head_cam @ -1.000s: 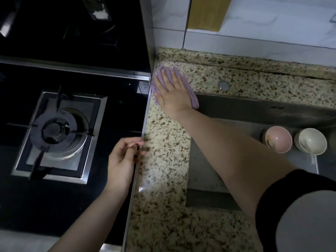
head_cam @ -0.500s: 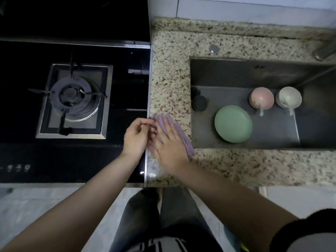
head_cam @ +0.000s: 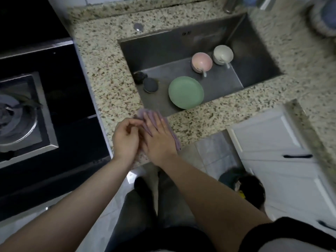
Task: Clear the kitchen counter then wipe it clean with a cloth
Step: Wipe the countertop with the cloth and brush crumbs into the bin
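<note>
A purple cloth (head_cam: 145,113) lies on the speckled granite counter (head_cam: 107,73) at its front edge, just left of the sink's near corner. My right hand (head_cam: 158,137) presses flat on the cloth with fingers spread, covering most of it. My left hand (head_cam: 126,138) is beside it, touching it, fingers curled loosely at the counter's edge; whether it pinches the cloth I cannot tell.
The steel sink (head_cam: 163,44) holds a green plate (head_cam: 185,92), a pink bowl (head_cam: 201,62), a white bowl (head_cam: 223,54) and a dark drain plug (head_cam: 150,85). A black gas hob (head_cam: 32,113) lies left. White cabinet doors (head_cam: 272,142) and a bin (head_cam: 243,186) are lower right.
My right hand has dragged the cloth from the back corner by the hob along the counter strip to its front edge. My left hand has come alongside it. The view has swung right.
</note>
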Tool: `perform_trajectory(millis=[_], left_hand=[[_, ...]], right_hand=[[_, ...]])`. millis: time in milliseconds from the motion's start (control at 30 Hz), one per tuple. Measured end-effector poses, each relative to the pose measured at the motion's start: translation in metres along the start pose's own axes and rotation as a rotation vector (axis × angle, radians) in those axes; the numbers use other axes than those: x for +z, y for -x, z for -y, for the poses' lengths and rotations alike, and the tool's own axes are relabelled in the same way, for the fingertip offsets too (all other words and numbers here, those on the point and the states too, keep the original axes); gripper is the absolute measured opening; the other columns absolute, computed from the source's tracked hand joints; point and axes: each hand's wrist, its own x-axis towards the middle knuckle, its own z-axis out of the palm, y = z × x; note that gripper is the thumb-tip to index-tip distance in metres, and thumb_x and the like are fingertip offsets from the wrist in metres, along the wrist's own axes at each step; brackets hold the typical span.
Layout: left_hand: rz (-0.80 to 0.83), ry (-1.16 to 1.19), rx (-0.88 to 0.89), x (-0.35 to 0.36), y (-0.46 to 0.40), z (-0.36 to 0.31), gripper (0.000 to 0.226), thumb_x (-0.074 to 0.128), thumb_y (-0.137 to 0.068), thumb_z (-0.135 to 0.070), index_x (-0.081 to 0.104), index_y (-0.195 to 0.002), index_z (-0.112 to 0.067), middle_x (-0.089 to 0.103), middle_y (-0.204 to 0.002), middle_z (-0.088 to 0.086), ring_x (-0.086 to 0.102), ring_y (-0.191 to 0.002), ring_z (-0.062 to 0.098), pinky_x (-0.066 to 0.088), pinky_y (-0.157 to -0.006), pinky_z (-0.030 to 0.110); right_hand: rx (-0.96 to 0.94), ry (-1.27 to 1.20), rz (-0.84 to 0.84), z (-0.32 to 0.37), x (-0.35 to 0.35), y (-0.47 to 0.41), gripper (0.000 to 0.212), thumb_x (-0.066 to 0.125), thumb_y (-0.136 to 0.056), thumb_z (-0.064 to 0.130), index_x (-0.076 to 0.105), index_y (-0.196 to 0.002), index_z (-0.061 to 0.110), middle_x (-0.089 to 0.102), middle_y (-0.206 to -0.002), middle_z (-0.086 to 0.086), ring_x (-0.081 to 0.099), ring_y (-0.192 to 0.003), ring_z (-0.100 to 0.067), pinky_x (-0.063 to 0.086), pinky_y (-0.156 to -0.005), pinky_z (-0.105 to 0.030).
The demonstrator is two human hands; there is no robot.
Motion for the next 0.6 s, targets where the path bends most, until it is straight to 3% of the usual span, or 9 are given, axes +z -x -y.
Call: perform_trajectory(millis=[67, 267, 433, 600], left_hand=[[0.058, -0.032, 0.052, 0.027, 0.004, -0.007, 0.03, 0.043, -0.085, -0.014, 0.069, -0.088, -0.027, 0.072, -0.099, -0.001, 0.067, -0.098, 0.02, 0.054, -0.092, 0.046], [0.248, -0.2, 0.247, 0.094, 0.015, -0.024, 0.037, 0.046, -0.086, -0.001, 0.068, -0.086, -0.03, 0.072, -0.097, -0.006, 0.066, -0.094, 0.013, 0.052, -0.094, 0.039], [0.342, -0.262, 0.209, 0.168, 0.018, -0.043, 0.038, 0.046, -0.083, 0.005, 0.069, -0.088, -0.025, 0.072, -0.099, -0.001, 0.065, -0.092, 0.013, 0.049, -0.089, 0.03], [0.368, -0.267, 0.228, 0.24, 0.014, -0.055, 0.034, 0.048, -0.085, 0.005, 0.07, -0.086, -0.02, 0.072, -0.096, -0.003, 0.065, -0.096, 0.014, 0.047, -0.095, 0.029]], right_hand=[[0.11, 0.034, -0.016, -0.043, -0.002, 0.009, 0.062, 0.034, -0.1, 0.044, 0.018, -0.157, 0.026, 0.005, -0.166, -0.009, 0.0, -0.152, -0.035, 0.008, -0.122, -0.05], [0.286, 0.01, -0.022, -0.123, -0.011, 0.02, 0.062, 0.025, -0.101, 0.046, 0.013, -0.158, 0.025, 0.003, -0.166, -0.01, -0.001, -0.152, -0.035, 0.011, -0.121, -0.051], [0.343, -0.051, -0.029, -0.167, -0.016, 0.032, 0.068, 0.022, -0.096, 0.047, 0.005, -0.158, 0.027, -0.006, -0.166, -0.005, -0.011, -0.152, -0.03, 0.002, -0.123, -0.047], [0.375, -0.08, -0.054, -0.24, -0.022, 0.034, 0.066, 0.033, -0.097, 0.047, 0.01, -0.158, 0.032, -0.001, -0.166, -0.005, -0.006, -0.152, -0.032, 0.006, -0.123, -0.05]])
